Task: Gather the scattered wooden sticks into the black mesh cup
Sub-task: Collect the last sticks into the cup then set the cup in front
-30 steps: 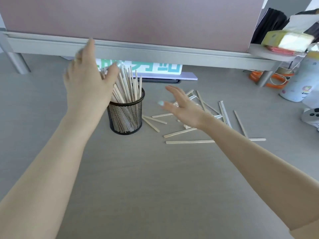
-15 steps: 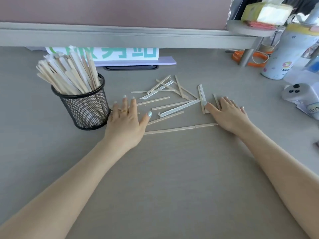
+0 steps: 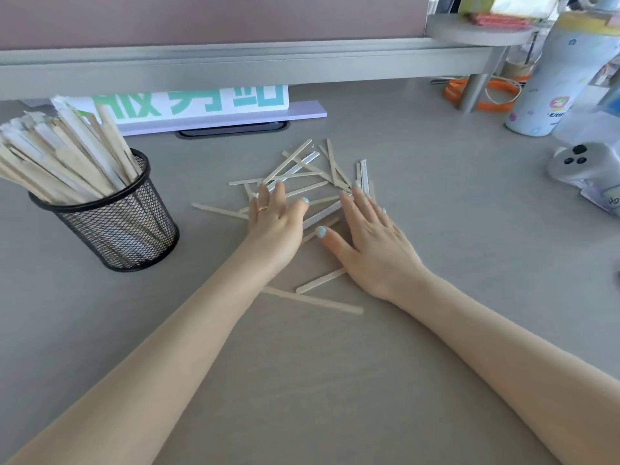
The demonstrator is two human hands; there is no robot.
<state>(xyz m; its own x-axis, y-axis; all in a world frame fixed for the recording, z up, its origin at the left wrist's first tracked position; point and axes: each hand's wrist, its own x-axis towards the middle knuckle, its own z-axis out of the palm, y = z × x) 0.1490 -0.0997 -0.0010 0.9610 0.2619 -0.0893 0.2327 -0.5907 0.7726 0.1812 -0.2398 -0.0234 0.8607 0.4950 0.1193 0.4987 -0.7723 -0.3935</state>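
Observation:
The black mesh cup (image 3: 124,226) stands at the left of the desk, packed with many upright wooden sticks (image 3: 63,156). Several loose wooden sticks (image 3: 302,169) lie in a bunched heap at the desk's middle. My left hand (image 3: 275,223) lies flat on the left side of the heap, fingers spread, a ring on one finger. My right hand (image 3: 365,239) lies flat on the right side, fingers spread, about a hand's width from the left. Two more sticks (image 3: 318,298) lie nearer me, between my wrists. Neither hand grips a stick.
A grey shelf rail (image 3: 235,62) runs along the back with a white and green sign (image 3: 188,102) under it. At the right stand a pale bottle (image 3: 553,78), an orange band (image 3: 483,92) and a white controller (image 3: 583,166).
My left hand came down from the cup to the desk. Both hands then slid inward, pushing the spread sticks into a tighter heap. The view moved closer.

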